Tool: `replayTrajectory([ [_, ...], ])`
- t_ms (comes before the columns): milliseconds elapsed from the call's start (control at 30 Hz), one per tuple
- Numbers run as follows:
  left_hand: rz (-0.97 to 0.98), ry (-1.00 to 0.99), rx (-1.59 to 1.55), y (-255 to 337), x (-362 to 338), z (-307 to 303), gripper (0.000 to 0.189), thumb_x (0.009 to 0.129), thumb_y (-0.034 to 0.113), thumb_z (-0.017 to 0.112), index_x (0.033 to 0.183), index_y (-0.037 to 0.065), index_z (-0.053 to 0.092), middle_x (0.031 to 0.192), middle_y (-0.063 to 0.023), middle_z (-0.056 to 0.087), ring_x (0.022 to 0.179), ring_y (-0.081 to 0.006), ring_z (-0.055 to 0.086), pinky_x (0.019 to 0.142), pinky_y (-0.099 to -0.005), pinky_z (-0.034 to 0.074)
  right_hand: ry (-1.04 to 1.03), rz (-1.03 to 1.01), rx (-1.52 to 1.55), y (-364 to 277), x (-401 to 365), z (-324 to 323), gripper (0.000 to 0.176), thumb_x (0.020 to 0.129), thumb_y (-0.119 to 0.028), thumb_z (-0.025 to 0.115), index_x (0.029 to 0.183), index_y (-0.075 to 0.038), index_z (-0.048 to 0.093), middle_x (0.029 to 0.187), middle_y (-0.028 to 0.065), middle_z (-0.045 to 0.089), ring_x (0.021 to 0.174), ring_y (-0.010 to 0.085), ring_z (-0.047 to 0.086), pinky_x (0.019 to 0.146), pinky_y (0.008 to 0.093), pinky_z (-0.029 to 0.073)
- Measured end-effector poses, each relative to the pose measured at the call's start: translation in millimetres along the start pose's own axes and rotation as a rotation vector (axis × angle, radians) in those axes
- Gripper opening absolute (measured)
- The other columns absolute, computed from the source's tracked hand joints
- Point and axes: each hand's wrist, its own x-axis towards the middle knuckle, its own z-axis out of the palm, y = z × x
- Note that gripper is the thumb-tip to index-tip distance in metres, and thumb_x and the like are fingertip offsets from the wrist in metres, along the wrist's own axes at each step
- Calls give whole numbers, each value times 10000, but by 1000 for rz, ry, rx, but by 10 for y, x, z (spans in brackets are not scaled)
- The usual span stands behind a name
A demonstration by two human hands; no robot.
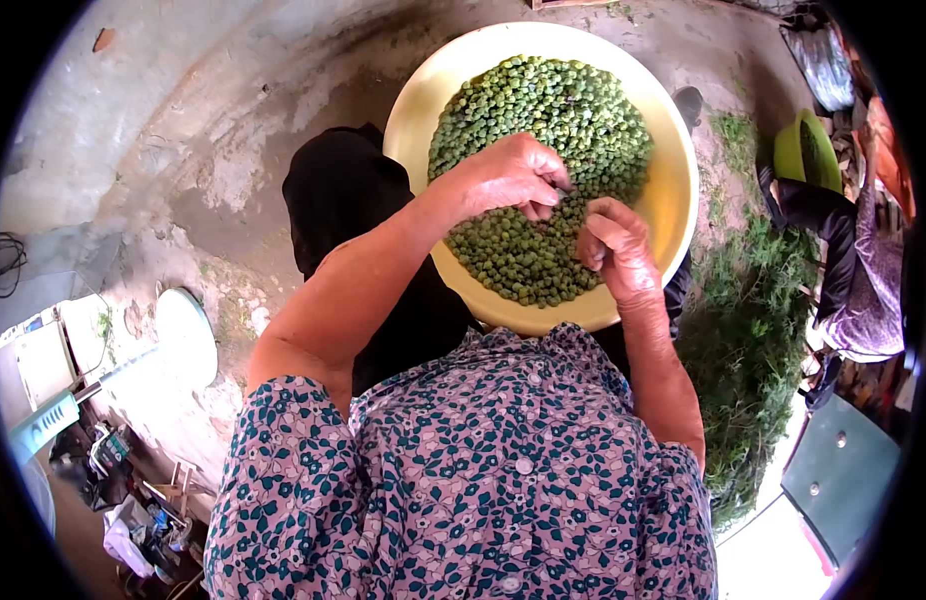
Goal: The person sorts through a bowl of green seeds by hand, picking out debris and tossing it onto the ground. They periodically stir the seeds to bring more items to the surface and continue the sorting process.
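A wide yellow basin [415, 95] sits before me at my knees, holding a heap of small round green buds or berries [543, 100]. Over the middle of the heap, my left hand [513, 178] is closed in a pinch, with something small and greyish at the fingertips. Close beside it, my right hand [618, 245] is curled above the heap's near right part, thumb and fingers together. Whatever lies in its fingers is hidden. A short gap separates the two hands.
Another person in dark sleeves and a purple patterned top [868, 300] is at the right, by a lime-green tub [808, 155]. Cut green plants [743, 350] are piled on the ground between us. A pale round disc [186, 338] and clutter stand at left.
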Motion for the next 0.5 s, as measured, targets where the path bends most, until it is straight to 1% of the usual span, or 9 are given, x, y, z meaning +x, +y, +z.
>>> replayTrajectory([
  [100, -13, 52, 105, -252, 28, -47, 188, 788, 12, 612, 964, -51, 633, 776, -93, 644, 661, -140, 641, 601, -253, 540, 88, -131, -30, -140, -207, -295, 193, 787, -137, 646, 920, -8, 590, 570, 9, 487, 446, 96, 399, 412, 234, 317],
  [167, -13, 51, 143, -335, 30, -61, 183, 762, 11, 631, 939, -34, 640, 757, -78, 637, 641, -123, 626, 580, -246, 525, 309, -262, -81, -227, -379, -682, 243, 768, -150, 661, 936, 12, 596, 560, -4, 452, 463, 83, 371, 425, 236, 286],
  [233, 1, 93, 374, -362, 15, -79, 209, 726, 12, 651, 932, -20, 645, 753, -71, 638, 641, -117, 611, 577, -258, 509, 416, -296, -38, -416, -598, -941, 90, 799, -114, 620, 840, -37, 599, 535, -23, 385, 459, 82, 337, 428, 231, 265],
  [300, 36, 90, 496, -485, 4, -64, 217, 690, 23, 671, 906, 18, 654, 768, -78, 649, 680, -166, 629, 616, -305, 506, 565, -313, -15, -431, -817, -1472, 178, 841, -140, 595, 694, -83, 513, 556, -17, 383, 479, 92, 340, 437, 242, 268],
  [333, -38, 87, 704, -553, -14, -31, 207, 686, 30, 661, 893, 35, 658, 781, -87, 654, 716, -200, 633, 647, -331, 503, 674, -269, -33, -391, -935, -1770, 179, 855, -161, 591, 707, -83, 527, 569, -14, 389, 491, 104, 364, 446, 256, 295],
  [367, -114, 85, 912, -600, -25, -1, 199, 682, 36, 652, 880, 52, 662, 794, -96, 659, 752, -235, 637, 677, -358, 501, 902, -222, -224, -380, -1040, -1876, 148, 852, -177, 594, 747, -80, 558, 583, -10, 432, 503, 111, 408, 464, 259, 336],
  [400, -176, 39, 1069, -626, -24, 19, 154, 694, 40, 619, 839, 75, 657, 828, -93, 653, 822, -277, 624, 708, -388, 499, 1003, -85, -458, -294, -1163, -2155, 149, 827, -149, 588, 926, -39, 606, 705, 34, 558, 597, 130, 503, 530, 269, 408],
  [433, -177, 40, 1071, -695, -25, 13, 154, 694, 40, 619, 839, 75, 657, 828, -93, 653, 822, -277, 624, 708, -388, 499, 1002, -85, -456, -177, -1228, -2321, 149, 827, -149, 588, 926, -39, 606, 705, 34, 558, 597, 130, 503, 530, 269, 408],
  [500, -158, -34, 1278, -827, -41, -9, 153, 761, 50, 555, 872, 80, 656, 954, -82, 645, 928, -245, 616, 745, -380, 512, 1049, -163, -800, 18, -1296, -2517, 330, 801, -113, 572, 1116, -15, 577, 896, 92, 628, 732, 161, 568, 619, 280, 455],
])
